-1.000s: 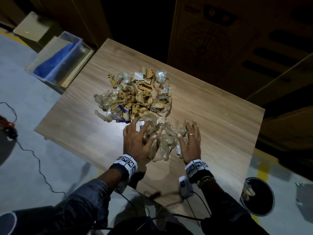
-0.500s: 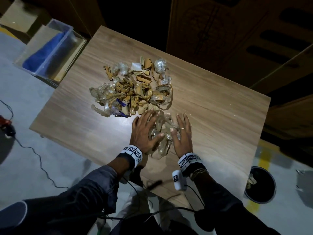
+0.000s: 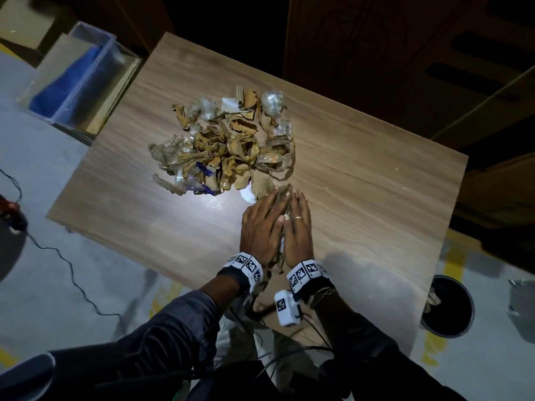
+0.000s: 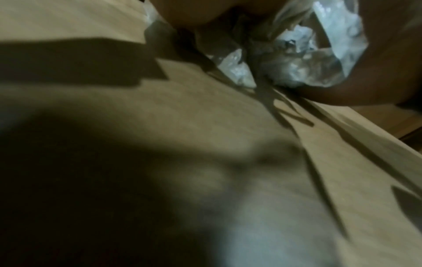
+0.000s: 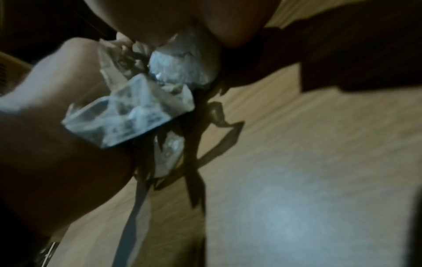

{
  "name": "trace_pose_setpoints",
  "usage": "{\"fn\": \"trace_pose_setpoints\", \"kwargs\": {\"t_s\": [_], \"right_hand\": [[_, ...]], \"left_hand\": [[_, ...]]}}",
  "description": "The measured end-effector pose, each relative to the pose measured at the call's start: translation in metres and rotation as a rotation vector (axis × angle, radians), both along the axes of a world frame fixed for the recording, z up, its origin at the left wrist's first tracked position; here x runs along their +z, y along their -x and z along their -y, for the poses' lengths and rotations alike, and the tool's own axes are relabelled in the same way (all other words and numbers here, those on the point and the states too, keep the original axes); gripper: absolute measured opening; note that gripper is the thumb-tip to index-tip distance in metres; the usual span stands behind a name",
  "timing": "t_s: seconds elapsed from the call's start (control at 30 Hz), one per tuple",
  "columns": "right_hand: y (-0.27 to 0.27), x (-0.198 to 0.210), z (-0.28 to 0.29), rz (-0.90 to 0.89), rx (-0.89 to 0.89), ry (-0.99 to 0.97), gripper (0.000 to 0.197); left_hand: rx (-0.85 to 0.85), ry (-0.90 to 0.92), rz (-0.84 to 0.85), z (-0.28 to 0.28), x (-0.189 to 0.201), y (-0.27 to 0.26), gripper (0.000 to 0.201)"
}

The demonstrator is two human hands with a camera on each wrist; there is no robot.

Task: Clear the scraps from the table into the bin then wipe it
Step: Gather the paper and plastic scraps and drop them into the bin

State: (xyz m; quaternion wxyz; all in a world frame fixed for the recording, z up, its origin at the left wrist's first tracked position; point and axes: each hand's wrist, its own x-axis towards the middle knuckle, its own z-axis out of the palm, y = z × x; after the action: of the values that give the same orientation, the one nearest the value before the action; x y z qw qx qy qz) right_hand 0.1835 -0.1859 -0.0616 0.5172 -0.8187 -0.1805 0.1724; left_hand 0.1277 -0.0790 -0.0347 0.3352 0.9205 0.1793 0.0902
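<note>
A heap of brown cardboard and clear plastic scraps (image 3: 225, 151) lies in the middle of the wooden table (image 3: 362, 183). Just in front of it my left hand (image 3: 260, 227) and right hand (image 3: 299, 227) are pressed side by side, cupped round a bundle of plastic scraps (image 3: 285, 191). The bundle pokes out at my fingertips and at the wrists. Crumpled clear plastic (image 4: 297, 68) shows squeezed between both palms in the left wrist view, and the same plastic (image 5: 128, 112) in the right wrist view. A black round bin (image 3: 447, 308) stands on the floor at the table's near right corner.
A clear tub with a blue cloth (image 3: 72, 79) sits on the floor off the table's far left. A thin black cable (image 3: 72, 270) trails over the floor at left. Dark cardboard boxes (image 3: 405, 68) rise behind the table.
My hands have swept in from either side of the loose plastic and closed together, bunching it into one bundle between them. The big heap has stayed put.
</note>
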Motion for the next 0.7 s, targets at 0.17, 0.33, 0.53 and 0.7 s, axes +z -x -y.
{"fn": "trace_pose_setpoints", "kwargs": {"t_s": [0.17,0.33,0.53,0.7], "right_hand": [[0.002,-0.002,0.003,0.045,-0.006,0.021,0.055],[-0.005,0.003,0.013,0.080,0.016,0.005,0.059],[-0.001,0.000,0.010,0.102,0.055,0.048,0.049],[0.006,0.004,0.008,0.084,0.047,0.039,0.052]], "left_hand": [[-0.049,0.013,-0.012,-0.006,-0.002,0.001,0.053],[-0.232,0.036,-0.024,-0.034,0.003,0.018,0.055],[-0.294,-0.201,-0.130,-0.053,-0.005,0.033,0.072],[-0.193,-0.088,-0.082,-0.043,-0.010,0.031,0.072]]}}
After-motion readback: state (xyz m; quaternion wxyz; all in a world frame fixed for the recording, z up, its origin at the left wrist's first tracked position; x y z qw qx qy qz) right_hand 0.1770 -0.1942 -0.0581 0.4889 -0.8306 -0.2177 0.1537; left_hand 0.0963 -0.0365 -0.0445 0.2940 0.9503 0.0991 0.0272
